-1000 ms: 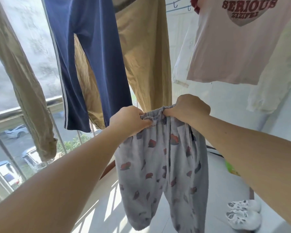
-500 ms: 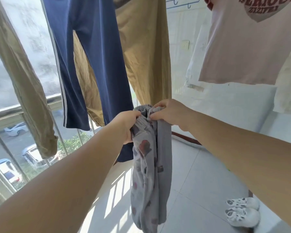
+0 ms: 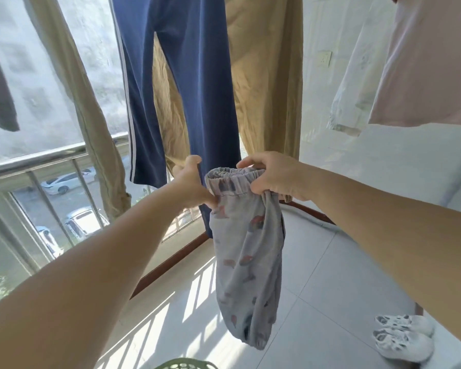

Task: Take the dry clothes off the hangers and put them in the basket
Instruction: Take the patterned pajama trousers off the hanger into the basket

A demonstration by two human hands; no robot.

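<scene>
Small grey patterned trousers (image 3: pixel 246 265) hang folded lengthwise in front of me, off any hanger. My right hand (image 3: pixel 272 174) grips the elastic waistband at its right end. My left hand (image 3: pixel 190 183) pinches the waistband's left side, thumb raised. Behind them hang navy trousers with white stripes (image 3: pixel 181 83), tan trousers (image 3: pixel 266 75), a pink T-shirt (image 3: pixel 426 65) and a white garment (image 3: pixel 357 83). The green rim of the basket (image 3: pixel 186 364) shows at the bottom edge, below the grey trousers.
A metal balcony railing (image 3: pixel 51 158) and window run along the left, with another beige garment (image 3: pixel 91 102) hanging there. White shoes (image 3: pixel 402 339) sit on the tiled floor at lower right. A white wall stands at the right.
The grey trousers went from spread wide to folded in half lengthwise, my hands coming together. The view has tilted down, bringing the basket rim into sight.
</scene>
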